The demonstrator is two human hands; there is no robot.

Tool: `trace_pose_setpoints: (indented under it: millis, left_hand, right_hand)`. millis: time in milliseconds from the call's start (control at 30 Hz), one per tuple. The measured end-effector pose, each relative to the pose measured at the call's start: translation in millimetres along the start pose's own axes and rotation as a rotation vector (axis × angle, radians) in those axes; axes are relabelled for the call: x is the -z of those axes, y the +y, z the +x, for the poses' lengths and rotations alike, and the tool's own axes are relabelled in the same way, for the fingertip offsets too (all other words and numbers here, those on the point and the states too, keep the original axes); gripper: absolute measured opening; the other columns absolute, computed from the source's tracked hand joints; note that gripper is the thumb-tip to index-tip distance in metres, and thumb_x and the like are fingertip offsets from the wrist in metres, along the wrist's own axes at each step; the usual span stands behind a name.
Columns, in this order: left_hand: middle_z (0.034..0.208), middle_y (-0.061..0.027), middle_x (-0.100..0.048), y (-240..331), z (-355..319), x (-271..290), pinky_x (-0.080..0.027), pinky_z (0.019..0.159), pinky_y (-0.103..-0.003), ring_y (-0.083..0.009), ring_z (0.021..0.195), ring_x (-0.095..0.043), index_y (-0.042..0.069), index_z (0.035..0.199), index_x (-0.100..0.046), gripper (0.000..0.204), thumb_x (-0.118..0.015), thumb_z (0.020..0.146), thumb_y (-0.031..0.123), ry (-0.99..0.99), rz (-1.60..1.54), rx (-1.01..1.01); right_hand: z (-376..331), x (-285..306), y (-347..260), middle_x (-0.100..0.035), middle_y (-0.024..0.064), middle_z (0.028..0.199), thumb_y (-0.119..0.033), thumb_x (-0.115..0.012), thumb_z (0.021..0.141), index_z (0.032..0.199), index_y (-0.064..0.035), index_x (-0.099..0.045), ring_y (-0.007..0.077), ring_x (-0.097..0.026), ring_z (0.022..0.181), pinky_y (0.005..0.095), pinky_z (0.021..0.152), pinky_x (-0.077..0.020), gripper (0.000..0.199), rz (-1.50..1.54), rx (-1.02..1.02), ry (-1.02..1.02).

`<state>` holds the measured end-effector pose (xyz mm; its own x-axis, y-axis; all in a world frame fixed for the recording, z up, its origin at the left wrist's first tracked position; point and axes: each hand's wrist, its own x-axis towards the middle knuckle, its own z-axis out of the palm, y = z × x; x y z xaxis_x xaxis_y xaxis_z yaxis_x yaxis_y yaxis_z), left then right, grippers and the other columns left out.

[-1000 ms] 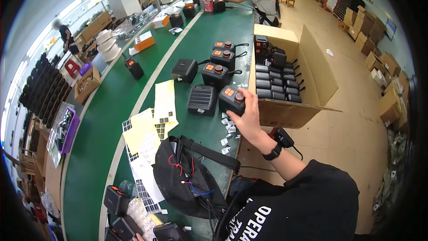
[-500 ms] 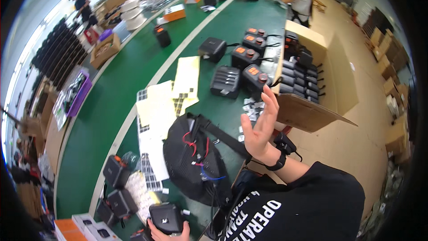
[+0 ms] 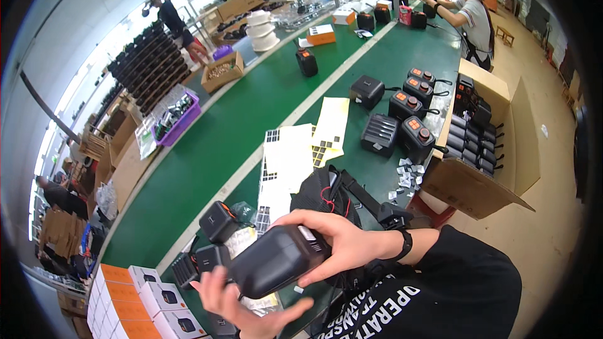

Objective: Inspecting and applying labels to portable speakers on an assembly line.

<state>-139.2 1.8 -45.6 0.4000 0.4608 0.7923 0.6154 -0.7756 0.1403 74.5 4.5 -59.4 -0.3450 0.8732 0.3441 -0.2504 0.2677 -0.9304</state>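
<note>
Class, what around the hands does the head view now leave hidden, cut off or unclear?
All in the head view:
1. Black device: the area under the right hand, covered by it.
2. Left hand: fingers blurred; contact with the device is uncertain.
3. Mesh bag: lower part, behind the right hand.
4. White-and-orange boxes: lowest ones, cut by the bottom edge.
5. Open carton: its floor, under the packed units.

1. A factory-like assembly and packing workshop.
2. A long green desk (image 3: 220,144) carries matching black devices (image 3: 405,105).
3. An open carton (image 3: 526,138) beside it holds more.
4. White-and-orange boxes (image 3: 125,304) stand stacked nearby.
5. Farther along, another person (image 3: 476,17) works.
</note>
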Motion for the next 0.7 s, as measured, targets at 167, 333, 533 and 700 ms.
trace_pose_setpoints:
  millis: [167, 333, 533, 700]
  left_hand:
    - [0.136, -0.0162, -0.028, 6.2, 9.9, -18.8, -0.027, 0.103, -0.04, -0.0276, 0.123, -0.035, -0.004, 0.136, -0.019, 0.114, -0.078, 0.058, 0.054, 0.072, -0.595, 0.424]
    - [0.12, -0.0165, -0.047, 18.9, 2.6, -27.0, -0.043, 0.092, -0.035, -0.0254, 0.105, -0.054, -0.004, 0.129, -0.032, 0.085, -0.081, 0.061, 0.008, 0.142, -1.136, 0.868]
    - [0.12, -0.0159, -0.048, -2.8, 12.4, -17.0, -0.044, 0.092, -0.034, -0.0219, 0.107, -0.053, -0.003, 0.12, -0.043, 0.079, -0.082, 0.052, 0.0, -0.102, -1.0, 0.731]
    - [0.122, -0.0163, -0.049, 1.0, 12.9, -13.6, -0.046, 0.09, -0.035, -0.0246, 0.11, -0.052, -0.001, 0.122, -0.043, 0.08, -0.085, 0.057, 0.017, -0.062, -1.122, 0.705]
  right_hand:
    - [-8.2, -16.2, 22.4, -0.043, 0.0073, 0.129, -0.01, -0.074, 0.074, 0.136, -0.0035, -0.028, 0.0162, -0.04, 0.122, 0.0329, 0.102, -0.0325, 0.078, 0.895, 0.036, 0.156]
    - [-9.9, -29.0, 20.6, -0.038, 0.0088, 0.133, -0.002, -0.072, 0.074, 0.136, 0.0, -0.025, 0.0167, -0.036, 0.124, 0.0329, 0.105, -0.0292, 0.078, 0.474, 0.117, 0.234]
    - [-5.3, -1.4, -4.0, -0.041, 0.0086, 0.13, -0.007, -0.076, 0.07, 0.133, -0.0007, -0.033, 0.0171, -0.037, 0.123, 0.0336, 0.104, -0.0295, 0.077, -0.141, 0.134, 0.188]
    - [-3.9, -10.5, 10.3, -0.044, 0.013, 0.126, -0.018, -0.077, 0.069, 0.128, -0.0001, -0.039, 0.0247, -0.044, 0.118, 0.0357, 0.101, -0.032, 0.073, 0.065, 0.254, 0.164]
